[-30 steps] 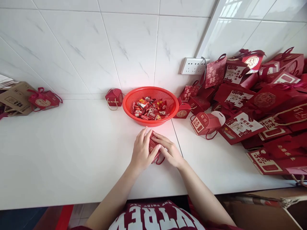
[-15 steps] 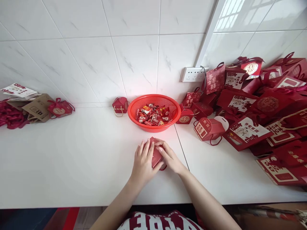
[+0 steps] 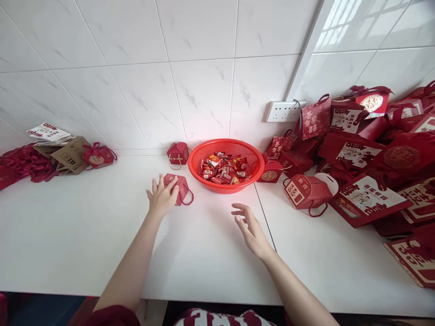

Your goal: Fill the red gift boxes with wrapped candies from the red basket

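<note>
We saw a small red gift box (image 3: 179, 187) lying tilted on the white desk (image 3: 84, 226), just left of the red basket (image 3: 202, 156) of wrapped sweets (image 3: 226, 168). Our left hand (image 3: 161, 197) lay against the box's left side, fingers spread over its top; we judged the grip loose, a resting touch more than a clench. The box lay directly forward and right of that hand, its long axis running from near left to far right, its cord handle (image 3: 189, 199) looping toward the basket. Our right hand (image 3: 249, 226) hovered open above the desk, holding nothing, well apart from the box and nearer the basket's front rim; the left hand was plainly the nearer one. A second small box (image 3: 177, 153) stood just behind, by the tiled wall (image 3: 136, 90). Left of the box the desk lay bare as far as a heap of ribbons (image 3: 20, 163) and flat cartons (image 3: 70, 154); to the right, a pile of red gift bags (image 3: 356, 154) crowded the surface beside a wall socket (image 3: 283, 111).
</note>
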